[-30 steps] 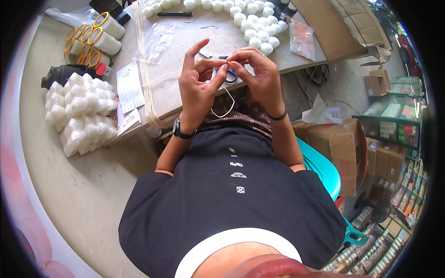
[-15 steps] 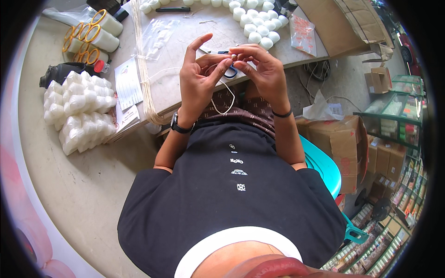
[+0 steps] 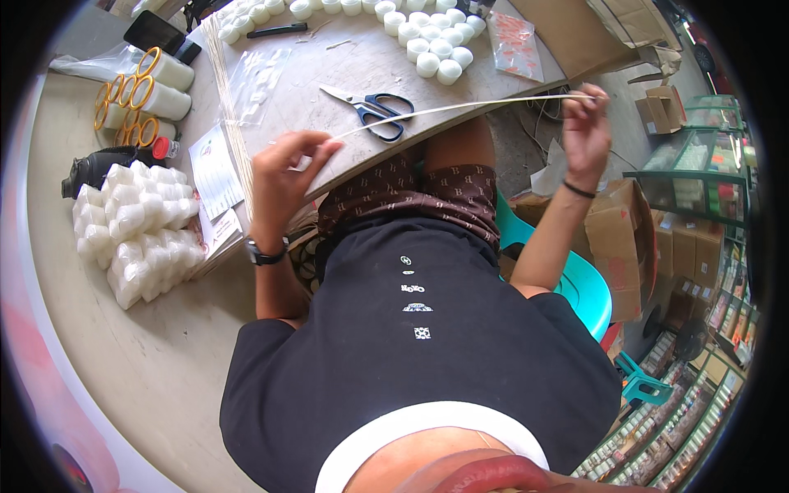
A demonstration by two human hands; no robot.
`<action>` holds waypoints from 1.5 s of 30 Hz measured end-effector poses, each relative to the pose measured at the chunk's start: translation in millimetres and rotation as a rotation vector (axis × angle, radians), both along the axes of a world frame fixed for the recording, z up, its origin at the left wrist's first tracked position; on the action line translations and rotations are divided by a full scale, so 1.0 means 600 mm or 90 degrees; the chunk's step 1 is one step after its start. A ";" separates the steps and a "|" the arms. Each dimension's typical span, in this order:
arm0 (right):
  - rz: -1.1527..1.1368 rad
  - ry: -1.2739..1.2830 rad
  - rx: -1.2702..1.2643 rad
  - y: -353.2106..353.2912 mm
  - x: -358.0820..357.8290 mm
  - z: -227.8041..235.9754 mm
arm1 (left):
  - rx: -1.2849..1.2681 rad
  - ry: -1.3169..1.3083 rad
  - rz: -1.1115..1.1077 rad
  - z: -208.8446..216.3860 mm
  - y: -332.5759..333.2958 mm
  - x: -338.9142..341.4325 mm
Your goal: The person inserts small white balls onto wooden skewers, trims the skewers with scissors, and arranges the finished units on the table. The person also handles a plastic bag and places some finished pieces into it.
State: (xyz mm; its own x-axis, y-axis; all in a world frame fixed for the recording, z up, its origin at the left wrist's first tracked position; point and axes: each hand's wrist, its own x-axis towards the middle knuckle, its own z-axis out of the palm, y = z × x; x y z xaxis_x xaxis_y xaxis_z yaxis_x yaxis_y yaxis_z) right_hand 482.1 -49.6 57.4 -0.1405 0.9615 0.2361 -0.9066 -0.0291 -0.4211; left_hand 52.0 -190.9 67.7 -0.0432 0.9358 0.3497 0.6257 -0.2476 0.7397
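A thin white cord (image 3: 485,102) stretches almost straight between my hands, over the near part of the table. My left hand (image 3: 283,177), low at the left, pinches one end between thumb and fingertips. Raised out past the table's right edge, my right hand (image 3: 587,135) has its fingers closed on the other end. Beneath the cord lie dark-blue-handled scissors (image 3: 380,113) on the tabletop, their blades spread and pointing left. A long bundle of similar cords (image 3: 220,74) hangs over the table along its left side.
White candle cups (image 3: 433,37) stand in rows at the far side, near a black marker (image 3: 277,30). A clear plastic bag (image 3: 259,78) and paper sheets (image 3: 216,171) lie left. Wrapped white packs (image 3: 144,230) and gold-rimmed jars (image 3: 160,99) sit further left. Cardboard boxes (image 3: 612,263) stand right.
My hands were close together over the scissors with the cord looped below. They have moved apart, left hand left and down, right hand right, drawing the cord out nearly straight.
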 end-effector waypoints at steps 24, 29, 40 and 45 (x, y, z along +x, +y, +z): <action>-0.115 -0.875 0.032 -0.097 -0.140 -0.076 | 0.126 0.103 -0.360 -0.082 0.238 0.208; -0.232 -0.814 -0.088 -0.106 -0.109 -0.061 | 0.169 0.364 -0.069 -0.143 0.344 0.258; -0.454 -0.768 0.009 -0.115 -0.142 -0.014 | 0.140 0.324 -0.208 -0.162 0.378 0.303; -0.490 -0.782 0.067 -0.116 -0.151 0.009 | -0.076 -0.577 -0.377 -0.083 0.302 0.282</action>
State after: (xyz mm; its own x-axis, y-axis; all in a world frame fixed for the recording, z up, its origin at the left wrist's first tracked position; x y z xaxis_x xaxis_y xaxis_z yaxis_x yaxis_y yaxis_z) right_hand 391.7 -119.4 63.0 0.2307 0.8767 0.4222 0.2436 0.3680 -0.8973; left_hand 221.1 -9.8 17.8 0.2293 0.9193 0.3198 -0.3597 -0.2252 0.9055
